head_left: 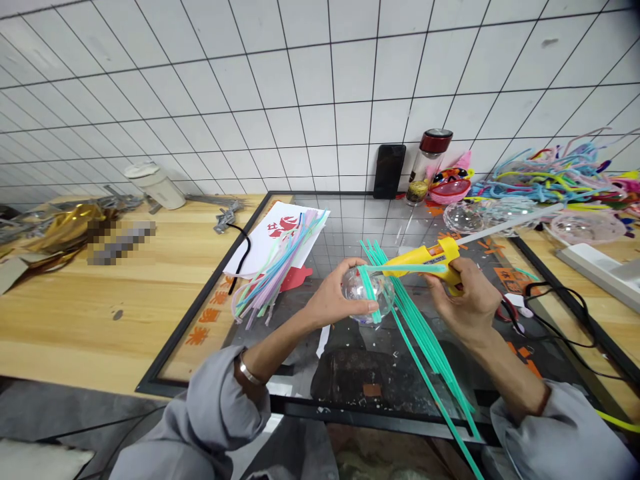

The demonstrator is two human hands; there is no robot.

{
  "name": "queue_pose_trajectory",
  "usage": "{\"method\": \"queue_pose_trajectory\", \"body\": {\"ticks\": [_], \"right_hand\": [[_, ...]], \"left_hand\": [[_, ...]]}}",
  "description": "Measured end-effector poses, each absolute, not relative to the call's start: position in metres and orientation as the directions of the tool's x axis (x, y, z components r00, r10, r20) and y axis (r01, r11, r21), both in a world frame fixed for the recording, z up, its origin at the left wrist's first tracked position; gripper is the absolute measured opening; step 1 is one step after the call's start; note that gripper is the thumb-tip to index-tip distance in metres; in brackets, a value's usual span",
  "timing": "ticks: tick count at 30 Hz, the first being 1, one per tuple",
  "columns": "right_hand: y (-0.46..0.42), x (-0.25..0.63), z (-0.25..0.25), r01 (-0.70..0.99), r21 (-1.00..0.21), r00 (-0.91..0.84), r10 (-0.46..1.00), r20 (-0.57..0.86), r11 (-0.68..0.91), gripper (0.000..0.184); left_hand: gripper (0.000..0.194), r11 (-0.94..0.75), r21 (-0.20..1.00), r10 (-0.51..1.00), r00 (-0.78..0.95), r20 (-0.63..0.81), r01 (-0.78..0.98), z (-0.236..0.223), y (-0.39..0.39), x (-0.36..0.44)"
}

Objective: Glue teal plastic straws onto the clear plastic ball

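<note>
My left hand (333, 293) is wrapped round a clear plastic ball (354, 285), its thumb pressing a bent teal pipe cleaner (371, 293) against the side. In my right hand (465, 297) is a yellow hot glue gun (425, 257), with a long whitish glue stick (510, 223) coming out of its back end. The gun points left, its tip at the teal strip by the ball; whether it touches, I cannot tell. One arm of the teal pipe cleaner runs right, in front of the gun. Below, a bundle of teal pipe cleaners (425, 340) lies on the glass.
Pastel pipe cleaners (280, 267) lie over white paper (265, 230) at left. Along the wall stand a phone (389, 171), a glass bottle (423, 170) and a white cup (156, 185). At right are a colourful pipe cleaner heap (545, 173), clear domes (463, 217) and a black cable (565, 333).
</note>
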State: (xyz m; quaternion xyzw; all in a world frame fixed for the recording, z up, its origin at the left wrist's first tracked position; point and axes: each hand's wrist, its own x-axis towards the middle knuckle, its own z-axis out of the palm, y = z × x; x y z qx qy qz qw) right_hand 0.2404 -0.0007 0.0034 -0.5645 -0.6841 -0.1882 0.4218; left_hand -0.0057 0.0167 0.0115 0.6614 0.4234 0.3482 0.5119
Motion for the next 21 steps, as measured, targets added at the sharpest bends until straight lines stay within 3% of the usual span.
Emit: {"method": "queue_pose_trajectory", "body": {"ticks": [16,21], "right_hand": [[0.0004,0.245,0.0018,0.926,-0.158,-0.065,0.556,0.829,0.344,0.02],[0.0022,0.2461,0.0034,0.907,-0.003,-0.19,0.415,0.89,0.421,0.019]], "left_hand": [[0.072,-0.124,0.97,0.917,0.399,0.031,0.208,0.0107,0.0164,-0.0065],[0.071,-0.13,0.967,0.916,0.401,0.033,0.219,0.0102,0.0167,-0.0064]]}}
